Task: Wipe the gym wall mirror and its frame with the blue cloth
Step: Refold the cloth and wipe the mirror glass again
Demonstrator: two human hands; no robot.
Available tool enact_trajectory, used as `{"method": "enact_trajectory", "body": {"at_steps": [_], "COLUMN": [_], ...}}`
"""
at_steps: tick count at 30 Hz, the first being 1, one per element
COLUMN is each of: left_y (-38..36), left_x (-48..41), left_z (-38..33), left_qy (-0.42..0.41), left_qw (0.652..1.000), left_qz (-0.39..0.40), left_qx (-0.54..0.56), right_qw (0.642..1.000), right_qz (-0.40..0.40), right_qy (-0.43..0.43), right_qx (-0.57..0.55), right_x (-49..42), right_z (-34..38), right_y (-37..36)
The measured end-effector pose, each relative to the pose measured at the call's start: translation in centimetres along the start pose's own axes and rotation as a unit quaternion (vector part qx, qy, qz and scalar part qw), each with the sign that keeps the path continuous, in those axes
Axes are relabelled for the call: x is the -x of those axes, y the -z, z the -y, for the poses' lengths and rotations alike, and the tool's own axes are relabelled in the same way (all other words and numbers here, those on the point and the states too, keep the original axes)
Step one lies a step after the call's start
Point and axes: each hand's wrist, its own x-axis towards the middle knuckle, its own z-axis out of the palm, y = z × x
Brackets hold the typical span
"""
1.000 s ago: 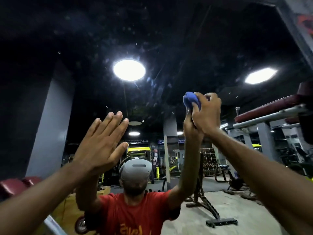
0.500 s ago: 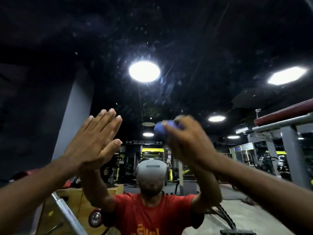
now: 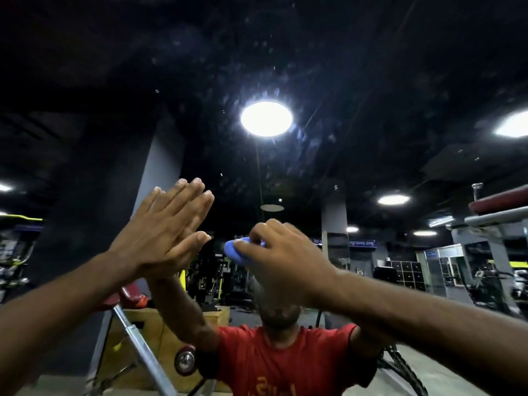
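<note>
Bracing flat against the gym wall mirror [image 3: 357,81] with the left grip [image 3: 160,232], fingers straight, holding nothing. Clutching the bunched blue cloth [image 3: 236,252] in the right grip [image 3: 283,258], swept down and leftward from higher on the glass. Likely mid-stroke; specks left above.

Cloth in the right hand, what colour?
Blue. The cloth shows best in the head view, gripped by the right hand.
</note>
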Motion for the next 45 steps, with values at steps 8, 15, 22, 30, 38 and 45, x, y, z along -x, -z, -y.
{"method": "enact_trajectory", "body": {"at_steps": [8,15,22,30,38,45], "left_y": [0.0,-0.4,-1.1,-0.9,-0.8,-0.9], "left_x": [0.8,1.9,7.6,8.7,11.0,11.9], "left_z": [3.9,5.9,11.1,15.8,22.2,26.6], "left_qy": [0.036,0.01,0.017,-0.016,-0.065,-0.032], "left_qw": [0.999,0.997,0.998,0.997,0.998,0.999], "left_qz": [-0.012,-0.028,-0.032,-0.041,-0.011,-0.031], "left_qx": [0.018,0.072,0.051,0.067,0.015,0.029], "right_qw": [0.902,0.993,0.963,0.955,0.99,0.848], "right_qz": [-0.158,-0.034,-0.166,-0.127,-0.053,-0.185], "right_qy": [-0.391,-0.112,-0.196,-0.263,-0.117,-0.487], "right_qx": [0.093,-0.017,0.083,0.063,0.054,0.095], "right_x": [-6.4,-5.7,-9.0,-15.2,-14.1,-22.2], "right_z": [-7.1,6.5,1.8,7.7,13.4,6.9], "right_y": [2.1,-3.4,-1.9,-5.9,-7.8,-7.3]}}
